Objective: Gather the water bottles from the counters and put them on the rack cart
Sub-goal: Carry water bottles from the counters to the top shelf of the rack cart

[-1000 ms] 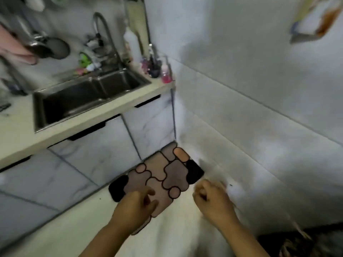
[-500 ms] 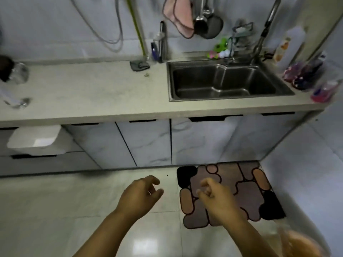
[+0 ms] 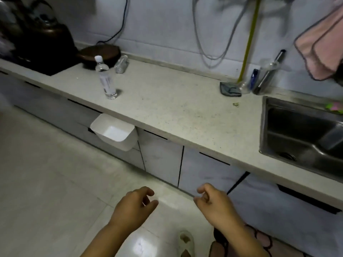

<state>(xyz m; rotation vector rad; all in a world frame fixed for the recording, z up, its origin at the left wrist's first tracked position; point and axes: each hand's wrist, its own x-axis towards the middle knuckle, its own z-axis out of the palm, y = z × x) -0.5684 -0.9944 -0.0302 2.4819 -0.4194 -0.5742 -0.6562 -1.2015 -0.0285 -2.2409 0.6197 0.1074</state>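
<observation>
A clear water bottle [image 3: 106, 78] with a white cap stands upright on the pale counter [image 3: 178, 106], left of centre. Behind it a second clear bottle [image 3: 121, 64] lies on its side near the wall. My left hand [image 3: 132, 207] and my right hand [image 3: 216, 204] hang low over the floor in front of the cabinets, both empty with fingers loosely curled. Both hands are well below and to the right of the bottles. No rack cart is in view.
A dark kettle [image 3: 39, 37] and a round dark pan [image 3: 100, 54] sit at the counter's left end. A white bin [image 3: 115, 133] hangs under the counter edge. A steel sink [image 3: 304, 136] is at right, with a cloth [image 3: 230, 89] and bottles beside it. A patterned mat [image 3: 259, 243] lies on the floor.
The view has swung left along the counter from the sink corner, bringing the water bottles and kettle into sight. Both hands stayed low and empty.
</observation>
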